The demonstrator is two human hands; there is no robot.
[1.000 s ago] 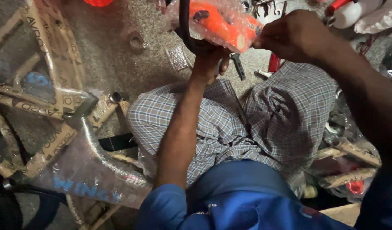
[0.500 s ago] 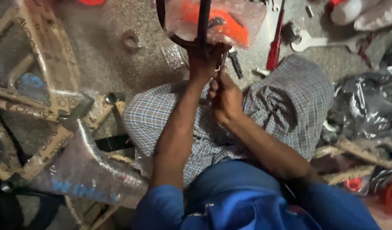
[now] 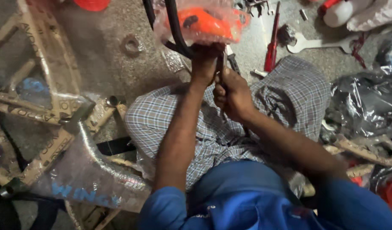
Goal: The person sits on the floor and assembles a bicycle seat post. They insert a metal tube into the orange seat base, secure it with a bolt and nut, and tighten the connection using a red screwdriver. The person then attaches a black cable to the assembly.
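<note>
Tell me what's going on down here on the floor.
A person in a blue shirt and checked trousers sits on the concrete floor. The left hand grips a black curved metal tube beneath an orange plastic part wrapped in clear film. The right hand holds a thin metal tool up against that spot. A red-handled screwdriver and a flat silver spanner lie beyond; a paper-wrapped bicycle frame lies alongside.

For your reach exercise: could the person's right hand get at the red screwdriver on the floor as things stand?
Probably yes. The red screwdriver lies uncovered beyond the knee, but the right hand already grips a tool, so it isn't free.
</note>
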